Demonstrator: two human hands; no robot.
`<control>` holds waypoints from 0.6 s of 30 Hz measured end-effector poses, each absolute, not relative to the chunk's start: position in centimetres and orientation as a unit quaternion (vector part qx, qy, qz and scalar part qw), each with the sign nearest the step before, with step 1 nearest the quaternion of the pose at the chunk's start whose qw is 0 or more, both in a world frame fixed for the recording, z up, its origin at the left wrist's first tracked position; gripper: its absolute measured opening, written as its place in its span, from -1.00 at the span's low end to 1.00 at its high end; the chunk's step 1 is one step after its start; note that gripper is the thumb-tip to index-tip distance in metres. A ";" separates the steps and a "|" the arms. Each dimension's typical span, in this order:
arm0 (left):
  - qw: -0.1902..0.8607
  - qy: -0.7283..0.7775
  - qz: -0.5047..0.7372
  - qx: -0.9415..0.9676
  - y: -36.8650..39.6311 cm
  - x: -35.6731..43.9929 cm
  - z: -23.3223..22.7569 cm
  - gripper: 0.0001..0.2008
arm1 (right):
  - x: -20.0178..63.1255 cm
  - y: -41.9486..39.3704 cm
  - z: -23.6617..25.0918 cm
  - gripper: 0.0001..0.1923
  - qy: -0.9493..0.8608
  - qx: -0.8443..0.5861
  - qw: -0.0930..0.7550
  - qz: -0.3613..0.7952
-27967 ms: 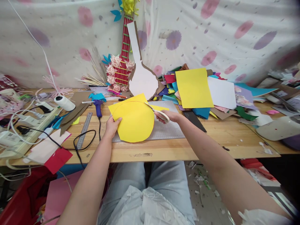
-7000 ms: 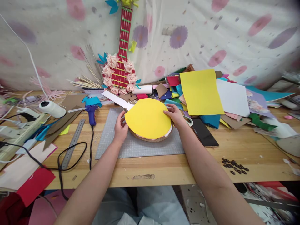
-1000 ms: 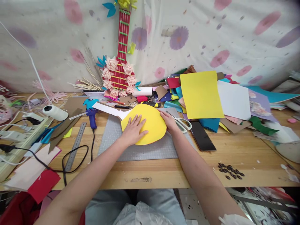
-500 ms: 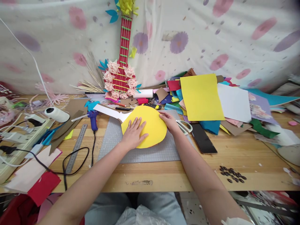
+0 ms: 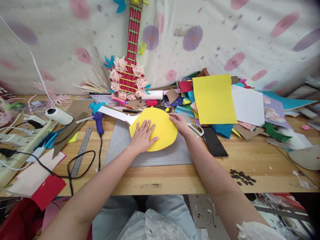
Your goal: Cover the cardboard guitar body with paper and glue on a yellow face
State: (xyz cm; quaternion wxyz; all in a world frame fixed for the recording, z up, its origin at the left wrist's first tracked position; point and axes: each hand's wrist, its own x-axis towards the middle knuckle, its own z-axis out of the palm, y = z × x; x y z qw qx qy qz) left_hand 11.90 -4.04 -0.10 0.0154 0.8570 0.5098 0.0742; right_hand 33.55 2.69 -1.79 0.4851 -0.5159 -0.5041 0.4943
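Observation:
A guitar-shaped cutout [image 5: 165, 128] lies on the grey cutting mat [image 5: 150, 160], its rounded body covered in yellow. Its narrow white neck [image 5: 113, 113] points to the upper left. My left hand [image 5: 143, 135] rests flat on the yellow surface, fingers spread. At the cutout's right edge, my right hand [image 5: 179, 123] grips the rim between thumb and fingers; part of its grasp is hidden. White-handled scissors [image 5: 197, 130] lie just right of that hand, partly behind the wrist.
A finished red paper guitar [image 5: 131, 50] with pink flowers stands at the back. The purple glue gun [image 5: 98, 123], metal ruler [image 5: 82, 151] and power strip [image 5: 27, 146] are at left. A phone [image 5: 215, 141], yellow sheet [image 5: 213, 100] and small dark pieces [image 5: 242, 176] lie at right.
The whole view has shifted slightly, with the table now higher in the picture. Both hands keep their places on the yellow cutout.

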 end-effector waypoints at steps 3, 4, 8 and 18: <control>0.017 0.510 0.070 0.857 -4.0 11.9 -0.2 -0.28 | 33.5 2.6 -1.8 -0.59 -0.508 -0.518 0.481 0.493; 0.018 0.509 0.068 0.858 -4.0 11.9 -0.1 -0.26 | 33.4 2.5 -1.8 -0.60 -0.513 -0.518 0.482 0.487; 0.021 0.505 0.063 0.861 -4.0 11.9 0.0 -0.19 | 33.1 2.3 -2.1 -0.62 -0.537 -0.522 0.503 0.432; 0.009 0.504 0.065 0.861 -4.2 12.3 -0.1 -0.15 | 34.0 2.4 -3.4 -0.61 -0.574 -0.589 0.446 0.352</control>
